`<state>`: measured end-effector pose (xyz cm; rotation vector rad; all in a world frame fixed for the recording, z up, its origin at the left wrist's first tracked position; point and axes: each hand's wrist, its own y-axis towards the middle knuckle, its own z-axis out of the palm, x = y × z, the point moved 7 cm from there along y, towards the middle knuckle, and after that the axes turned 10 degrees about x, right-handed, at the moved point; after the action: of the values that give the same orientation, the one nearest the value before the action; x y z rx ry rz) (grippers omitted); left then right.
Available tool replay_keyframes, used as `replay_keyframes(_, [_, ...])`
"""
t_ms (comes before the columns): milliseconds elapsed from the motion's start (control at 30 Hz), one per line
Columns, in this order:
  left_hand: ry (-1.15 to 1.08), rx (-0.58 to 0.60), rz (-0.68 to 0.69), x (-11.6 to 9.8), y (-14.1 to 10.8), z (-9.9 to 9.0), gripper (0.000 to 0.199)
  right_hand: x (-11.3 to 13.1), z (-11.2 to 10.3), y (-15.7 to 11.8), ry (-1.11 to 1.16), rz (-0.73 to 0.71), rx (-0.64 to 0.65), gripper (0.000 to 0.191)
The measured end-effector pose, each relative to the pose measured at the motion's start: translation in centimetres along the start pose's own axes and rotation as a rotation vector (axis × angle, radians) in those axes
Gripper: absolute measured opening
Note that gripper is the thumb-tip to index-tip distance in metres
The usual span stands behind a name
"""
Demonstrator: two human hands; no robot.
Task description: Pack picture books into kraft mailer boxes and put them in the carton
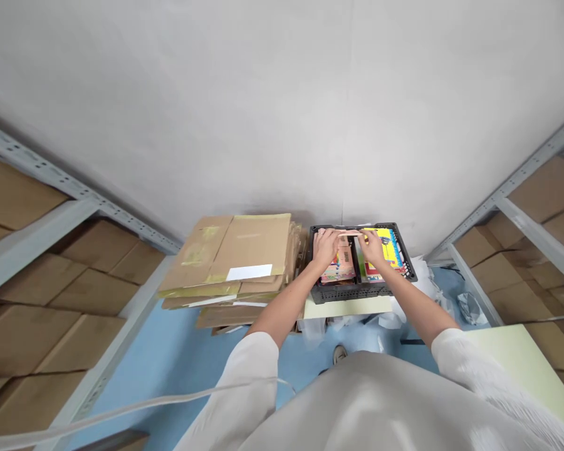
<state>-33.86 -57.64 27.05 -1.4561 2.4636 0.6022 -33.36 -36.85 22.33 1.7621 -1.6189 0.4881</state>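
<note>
A black plastic crate [345,293] stands in front of me against the wall. My left hand [326,246] is in its left part, fingers bent over a thin pink packet [349,232]. My right hand [371,246] grips the other end of that packet near the crate's middle. Below my left hand lies a stack of pink printed packets [341,268]. Right of my right hand lies a yellow booklet [391,248] with a blue and red border. My fingers hide part of the pink packet, and its exact kind is unclear.
Left of the crate is a tall pile of flattened cardboard boxes [258,244]. Shelves with brown cartons [51,282] line both sides. Plastic wrapping [470,308] lies on the blue floor at right, near a pale yellow tabletop [521,363]. A white cable [169,399] crosses at lower left.
</note>
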Motion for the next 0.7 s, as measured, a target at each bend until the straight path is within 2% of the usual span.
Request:
replay_keyframes(67, [-0.021,0.032,0.072,-3.3,1.2,0.3,0.039,-1.7,-3.1,-0.8,0.046,0.075,-0.097,0.049])
replay_keyframes(133, [-0.039,0.093,0.138,-7.1,2.1,1.6,0.043,-4.1,-6.3,-2.2,0.098,0.171,-0.158,0.049])
replay_keyframes(233, [-0.044,0.19,0.241,-13.8,2.4,4.7,0.045,-9.2,-10.9,-5.9,0.247,0.34,-0.211,0.049])
replay_keyframes(300, [-0.044,0.241,0.339,-18.7,1.8,7.3,0.045,-13.0,-14.2,-9.5,0.343,0.44,-0.276,0.046])
replay_keyframes(400, [-0.051,0.337,0.524,-26.5,-0.5,12.1,0.043,-18.3,-19.3,-16.9,0.402,0.558,-0.406,0.041])
replay_keyframes(500, [-0.058,0.481,0.683,-34.1,-3.8,17.6,0.039,-22.9,-23.8,-25.7,0.394,0.661,-0.517,0.039])
replay_keyframes(600, [-0.073,0.6,0.795,-41.1,-7.4,22.7,0.039,-27.0,-27.2,-35.0,0.385,0.78,-0.601,0.038])
replay_keyframes(700, [-0.101,0.697,0.892,-47.2,-11.0,27.1,0.039,-30.3,-29.4,-43.5,0.369,0.9,-0.648,0.037])
